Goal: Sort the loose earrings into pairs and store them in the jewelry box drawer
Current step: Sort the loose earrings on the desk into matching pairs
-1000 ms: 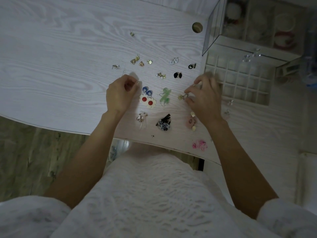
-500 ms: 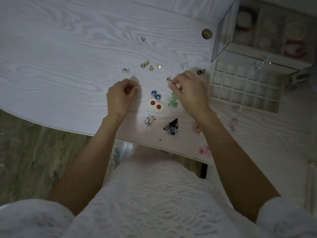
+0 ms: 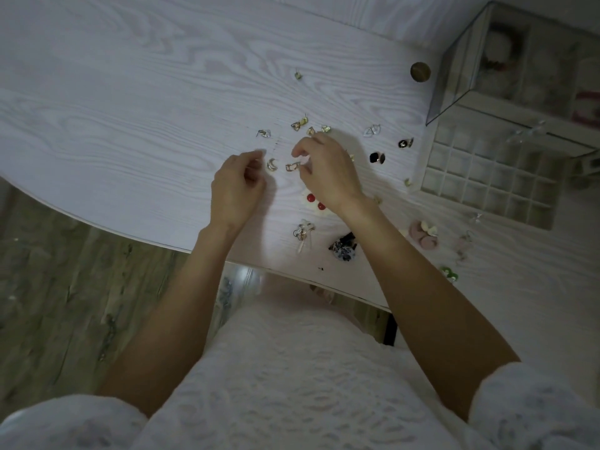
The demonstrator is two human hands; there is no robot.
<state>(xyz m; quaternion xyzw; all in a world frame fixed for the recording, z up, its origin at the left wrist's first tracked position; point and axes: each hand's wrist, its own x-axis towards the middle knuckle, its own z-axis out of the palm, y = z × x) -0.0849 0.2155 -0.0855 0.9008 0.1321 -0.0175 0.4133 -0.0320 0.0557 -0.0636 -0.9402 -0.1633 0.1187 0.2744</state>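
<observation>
Several loose earrings lie scattered on the white wood-grain table (image 3: 130,118). My right hand (image 3: 328,172) pinches a small gold rectangular earring (image 3: 293,166) at its fingertips, low over the table. A gold crescent earring (image 3: 272,164) lies just left of it. My left hand (image 3: 238,188) rests beside the crescent with its fingers loosely curled and nothing visible in them. The jewelry box drawer (image 3: 487,180), a white grid of small compartments, is pulled out at the right below the glass-sided jewelry box (image 3: 467,60).
Around the hands lie a red-and-white flower pair (image 3: 314,200), black studs (image 3: 377,157), gold pieces (image 3: 298,124), a pearl dangle (image 3: 303,233), a blue-patterned pair (image 3: 344,250) and pink earrings (image 3: 423,238). A round cable hole (image 3: 420,72) sits near the box. The table's curved front edge is close to my body.
My right hand has carried the gold earring leftward from near the drawer to a spot beside the crescent earring. My left hand has stayed roughly in place.
</observation>
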